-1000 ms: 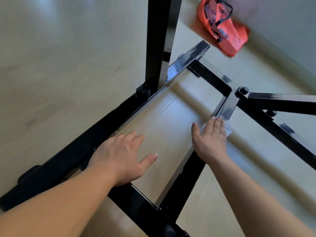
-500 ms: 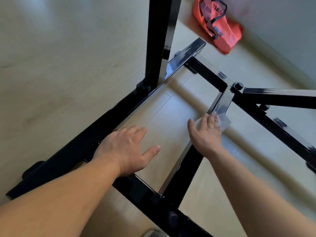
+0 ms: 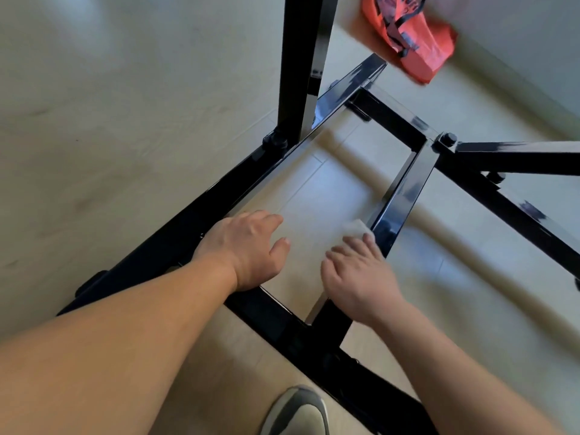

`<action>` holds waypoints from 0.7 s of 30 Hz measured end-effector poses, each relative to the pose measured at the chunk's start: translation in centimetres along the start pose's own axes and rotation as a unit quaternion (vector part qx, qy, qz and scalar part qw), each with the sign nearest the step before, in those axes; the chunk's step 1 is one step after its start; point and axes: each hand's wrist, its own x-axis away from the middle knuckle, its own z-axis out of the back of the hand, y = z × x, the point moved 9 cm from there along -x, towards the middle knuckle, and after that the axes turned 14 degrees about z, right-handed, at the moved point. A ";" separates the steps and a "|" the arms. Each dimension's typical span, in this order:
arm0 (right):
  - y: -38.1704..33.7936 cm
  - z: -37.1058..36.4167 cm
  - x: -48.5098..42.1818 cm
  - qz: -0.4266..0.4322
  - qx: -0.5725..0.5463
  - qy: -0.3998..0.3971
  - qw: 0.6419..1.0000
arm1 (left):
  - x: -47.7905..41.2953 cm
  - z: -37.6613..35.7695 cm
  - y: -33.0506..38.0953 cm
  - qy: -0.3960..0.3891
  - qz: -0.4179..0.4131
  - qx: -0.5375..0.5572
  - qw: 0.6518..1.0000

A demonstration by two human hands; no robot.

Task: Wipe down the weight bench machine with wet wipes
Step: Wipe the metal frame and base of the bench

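Floor (image 3: 110, 136): pale wood-look boards fill the head view, with a light wall at the upper right.
Frame (image 3: 201, 215): black metal base of the weight bench machine, lying on the floor; its bars enclose a 4-sided opening at the middle of the view.
Upright post (image 3: 301, 58): black, rising from the frame's left bar to the top edge of the view.
Right bar (image 3: 405, 189): glossy; it runs from the bolted joint (image 3: 447, 139) down toward the person.
Left hand (image 3: 244, 246): palm down on the frame's left bar, fingers spread flat over the opening, holding nothing.
Right hand (image 3: 357, 277): blurred, lying along the near part of the right bar, fingers (image 3: 354, 246) loosely bent and pressing a wipe.
Wet wipe (image 3: 357, 229): white, crumpled, at the fingertips against the inner edge of the right bar; most of it is blurred.
Red bag (image 3: 411, 36): on the floor beyond the frame's far corner, against the wall.
Shoe (image 3: 295, 409): grey toe at the bottom edge, nearer the person than the frame.
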 end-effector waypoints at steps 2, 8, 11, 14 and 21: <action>1.7 0.5 -0.8 0.004 0.038 0.029 0.999 | 0.0 0.0 0.0 0.003 -0.004 0.002 1.000; -3.7 -1.1 1.5 0.168 -0.030 0.015 0.985 | 0.1 0.2 0.1 0.011 -0.022 0.020 0.999; -3.7 -1.1 1.4 0.191 -0.019 -0.008 0.981 | 1.2 -0.1 0.1 0.006 -0.063 0.006 0.998; -1.4 0.1 0.0 0.124 0.048 0.020 0.991 | 2.9 -0.5 -1.6 0.010 -0.122 -0.103 0.987; -7.1 -1.8 2.7 0.202 0.016 -0.059 0.977 | 4.2 -0.6 -2.1 0.033 -0.149 -0.163 0.975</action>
